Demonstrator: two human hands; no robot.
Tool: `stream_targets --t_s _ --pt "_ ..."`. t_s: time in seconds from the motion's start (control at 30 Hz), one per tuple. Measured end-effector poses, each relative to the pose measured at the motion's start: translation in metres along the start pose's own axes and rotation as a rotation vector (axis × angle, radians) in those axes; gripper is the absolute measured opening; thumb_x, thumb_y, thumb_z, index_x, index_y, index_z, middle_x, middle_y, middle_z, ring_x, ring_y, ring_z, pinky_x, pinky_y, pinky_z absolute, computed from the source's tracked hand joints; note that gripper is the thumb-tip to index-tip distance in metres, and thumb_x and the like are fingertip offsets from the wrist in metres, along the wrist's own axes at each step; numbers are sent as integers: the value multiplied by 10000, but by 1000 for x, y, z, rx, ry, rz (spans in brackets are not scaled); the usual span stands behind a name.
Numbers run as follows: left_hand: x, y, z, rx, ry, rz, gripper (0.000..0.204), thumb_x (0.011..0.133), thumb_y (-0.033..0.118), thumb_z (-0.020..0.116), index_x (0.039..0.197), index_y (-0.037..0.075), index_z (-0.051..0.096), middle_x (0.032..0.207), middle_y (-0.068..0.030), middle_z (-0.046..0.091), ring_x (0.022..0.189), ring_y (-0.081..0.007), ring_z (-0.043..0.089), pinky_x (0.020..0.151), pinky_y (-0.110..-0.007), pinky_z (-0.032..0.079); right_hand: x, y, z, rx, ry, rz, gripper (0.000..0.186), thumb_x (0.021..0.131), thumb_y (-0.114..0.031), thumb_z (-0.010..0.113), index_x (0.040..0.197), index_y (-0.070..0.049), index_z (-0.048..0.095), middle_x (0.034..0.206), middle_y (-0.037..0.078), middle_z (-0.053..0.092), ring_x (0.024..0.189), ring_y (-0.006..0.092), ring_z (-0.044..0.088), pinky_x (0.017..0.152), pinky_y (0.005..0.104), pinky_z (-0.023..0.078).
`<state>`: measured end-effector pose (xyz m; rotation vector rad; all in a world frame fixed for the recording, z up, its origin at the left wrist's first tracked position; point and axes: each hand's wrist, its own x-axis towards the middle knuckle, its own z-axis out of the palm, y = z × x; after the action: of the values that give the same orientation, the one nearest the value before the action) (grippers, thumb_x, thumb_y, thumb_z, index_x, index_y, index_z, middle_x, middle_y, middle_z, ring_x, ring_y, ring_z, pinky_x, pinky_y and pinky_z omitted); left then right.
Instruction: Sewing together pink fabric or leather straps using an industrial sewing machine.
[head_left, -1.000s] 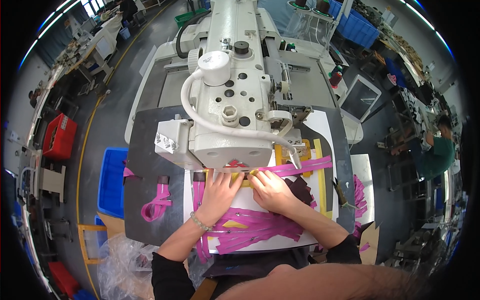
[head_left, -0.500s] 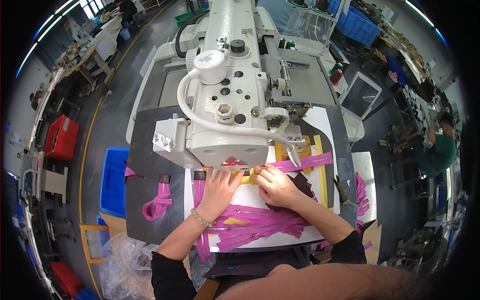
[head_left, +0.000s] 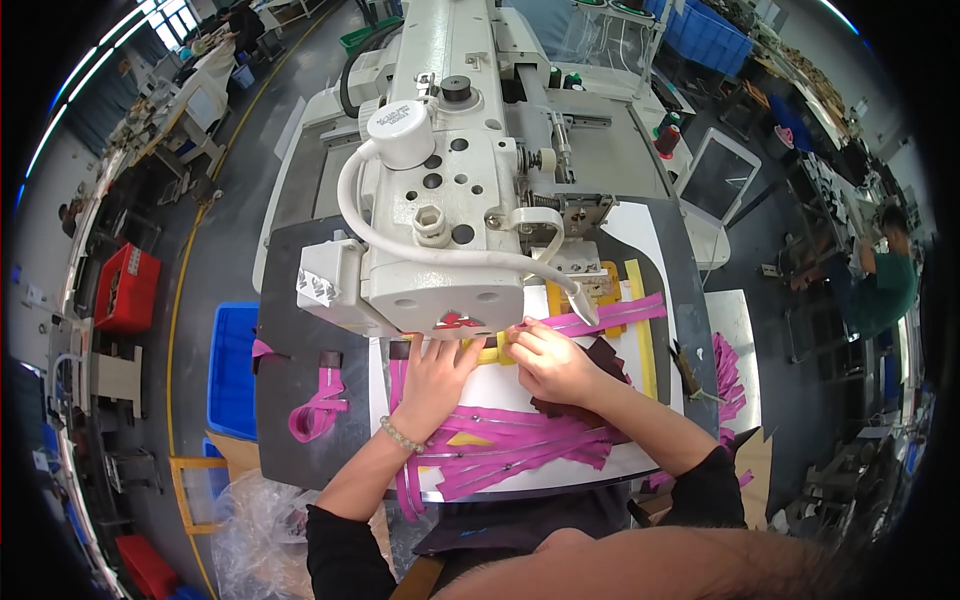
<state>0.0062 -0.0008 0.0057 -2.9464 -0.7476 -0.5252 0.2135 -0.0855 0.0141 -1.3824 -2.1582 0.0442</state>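
Observation:
A large white industrial sewing machine (head_left: 450, 210) stands over a white work plate (head_left: 500, 390) on a dark table. My left hand (head_left: 437, 375) lies flat on the plate just under the machine head, fingers spread, pressing magenta straps (head_left: 520, 440). My right hand (head_left: 548, 360) is beside it, fingertips pinching a magenta strap (head_left: 610, 315) against a yellow template piece (head_left: 487, 350) by the needle area. A dark fabric piece (head_left: 600, 365) lies partly under my right wrist.
A loose magenta strap loop (head_left: 318, 410) rests on the dark table at left. More magenta straps (head_left: 725, 365) lie at right. A blue bin (head_left: 232, 370) and a clear plastic bag (head_left: 250, 530) sit on the floor at left. Another person (head_left: 880, 275) works at far right.
Both hands stayed near the needle area; my right hand shifted slightly left toward the yellow piece, and my head moved nearer the machine.

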Motion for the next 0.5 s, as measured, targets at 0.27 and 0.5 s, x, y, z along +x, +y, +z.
stream_targets --t_s 0.27,0.5 --pt "2 -1 -8 -6 37 -7 359 807 216 644 1163 173 637 1096 -34 585 1068 -206 544 1009 -490 344 -2 -2 3 -4 18 14 283 636 -8 607 914 -6 551 976 137 590 970 328 590 1000 425 448" --pt "-4 -10 -8 25 -10 -28 462 748 253 716 1199 222 619 1132 13 577 1094 -192 515 1009 -501 295 2 -1 3 31 12 -20 320 640 -11 607 958 10 572 1041 142 594 1025 307 577 1035 428 414"
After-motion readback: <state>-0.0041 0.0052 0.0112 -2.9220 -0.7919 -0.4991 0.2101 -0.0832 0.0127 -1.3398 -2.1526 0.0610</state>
